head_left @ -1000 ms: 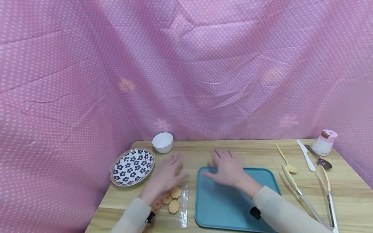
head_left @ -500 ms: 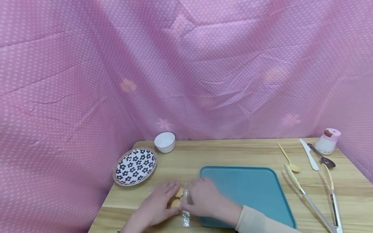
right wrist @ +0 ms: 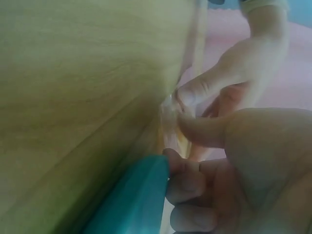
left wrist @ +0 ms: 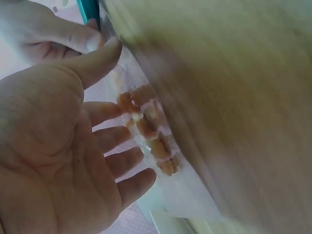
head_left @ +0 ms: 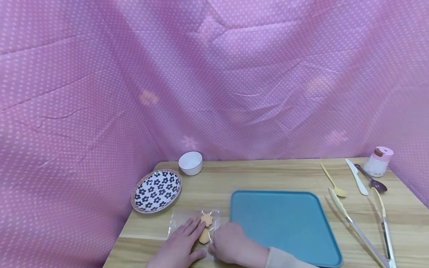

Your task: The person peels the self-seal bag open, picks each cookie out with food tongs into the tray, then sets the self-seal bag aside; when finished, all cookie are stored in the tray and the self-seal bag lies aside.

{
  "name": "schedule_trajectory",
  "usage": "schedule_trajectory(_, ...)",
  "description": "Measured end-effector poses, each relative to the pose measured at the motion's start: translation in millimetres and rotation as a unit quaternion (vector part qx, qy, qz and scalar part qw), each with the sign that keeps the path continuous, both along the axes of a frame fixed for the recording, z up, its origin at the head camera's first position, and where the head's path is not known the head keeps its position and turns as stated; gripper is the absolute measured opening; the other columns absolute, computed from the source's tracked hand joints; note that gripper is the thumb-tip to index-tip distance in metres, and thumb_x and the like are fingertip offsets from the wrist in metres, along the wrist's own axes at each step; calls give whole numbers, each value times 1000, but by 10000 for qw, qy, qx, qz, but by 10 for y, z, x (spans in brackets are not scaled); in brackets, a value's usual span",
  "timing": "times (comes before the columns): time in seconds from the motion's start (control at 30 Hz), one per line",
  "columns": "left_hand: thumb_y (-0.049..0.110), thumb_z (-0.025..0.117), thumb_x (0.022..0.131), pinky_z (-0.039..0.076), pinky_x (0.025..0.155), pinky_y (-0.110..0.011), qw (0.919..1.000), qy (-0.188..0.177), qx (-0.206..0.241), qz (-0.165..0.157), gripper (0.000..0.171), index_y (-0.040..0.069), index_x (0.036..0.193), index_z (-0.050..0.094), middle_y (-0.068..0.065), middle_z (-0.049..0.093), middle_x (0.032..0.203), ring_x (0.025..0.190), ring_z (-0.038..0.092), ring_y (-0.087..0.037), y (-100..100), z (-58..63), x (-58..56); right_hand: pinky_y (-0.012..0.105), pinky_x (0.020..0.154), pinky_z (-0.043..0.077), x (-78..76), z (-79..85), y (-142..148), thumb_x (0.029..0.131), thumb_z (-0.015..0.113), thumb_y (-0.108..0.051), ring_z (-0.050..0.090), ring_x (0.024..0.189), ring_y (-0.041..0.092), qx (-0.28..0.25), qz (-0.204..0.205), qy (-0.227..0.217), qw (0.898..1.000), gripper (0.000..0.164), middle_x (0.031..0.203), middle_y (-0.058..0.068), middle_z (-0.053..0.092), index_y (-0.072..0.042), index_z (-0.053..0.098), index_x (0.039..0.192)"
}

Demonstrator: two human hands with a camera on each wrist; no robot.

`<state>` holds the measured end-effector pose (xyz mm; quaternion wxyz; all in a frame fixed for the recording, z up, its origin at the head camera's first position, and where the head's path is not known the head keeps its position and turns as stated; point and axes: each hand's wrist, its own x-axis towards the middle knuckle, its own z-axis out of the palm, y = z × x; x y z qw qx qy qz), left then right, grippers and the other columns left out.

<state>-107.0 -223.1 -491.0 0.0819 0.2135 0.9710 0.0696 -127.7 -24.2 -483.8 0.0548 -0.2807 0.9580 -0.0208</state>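
A clear plastic bag (head_left: 179,219) with several tan cookies (head_left: 206,219) inside lies on the table, left of the teal tray (head_left: 279,223). My left hand (head_left: 179,243) rests on the bag with its fingers extended, covering some of the cookies. In the left wrist view, a row of cookies (left wrist: 158,146) shows through the film beside those fingertips. My right hand (head_left: 231,242), fingers curled, pinches the bag's right edge near the tray's left side. The right wrist view has its thumb and forefinger at the film, close to the left thumb.
A flower-patterned plate (head_left: 156,191) and a white bowl (head_left: 190,163) stand at the back left. Right of the tray lie metal tongs (head_left: 355,230), a yellow spoon (head_left: 339,191), a white knife (head_left: 358,178) and a dark spoon (head_left: 378,185). A pink-lidded jar (head_left: 378,163) stands behind them.
Both hands have come down and towards me from above the table and tray to the bag. The left now rests on it; the right has taken hold of its edge, which has lifted.
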Motion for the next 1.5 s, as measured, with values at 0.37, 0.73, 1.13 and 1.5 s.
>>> schedule_trajectory(0.37,60,61,92,36,124,-53,9998,157,126,70,82,20,159,35,-6,34,167,153,36,-34,9,-9,61,32,59,45,26,-10,-97,93,62,-47,53,62,17,518,-197,31,9985,39,69,0,63,-13,71,80)
schedule_trajectory(0.73,62,63,90,40,120,-55,9992,204,290,170,84,20,158,37,-7,37,166,151,40,-33,-25,-78,66,33,63,51,5,-1,-92,91,63,-42,57,65,18,650,-197,-167,9975,32,73,2,66,-13,72,82)
schedule_trajectory(1.13,60,67,88,41,120,-55,9984,186,377,377,86,18,158,37,-11,39,164,150,42,-35,-71,-10,82,34,63,49,-109,22,-17,93,60,-42,54,59,20,-49,-415,241,9988,41,62,3,61,-10,65,68)
schedule_trajectory(1.5,56,69,88,41,120,-53,9982,348,335,370,85,17,157,39,-11,42,163,149,43,-35,-63,-7,91,40,70,52,-562,-68,-148,76,73,-28,55,68,22,101,-836,616,9945,18,69,2,62,-14,65,70)
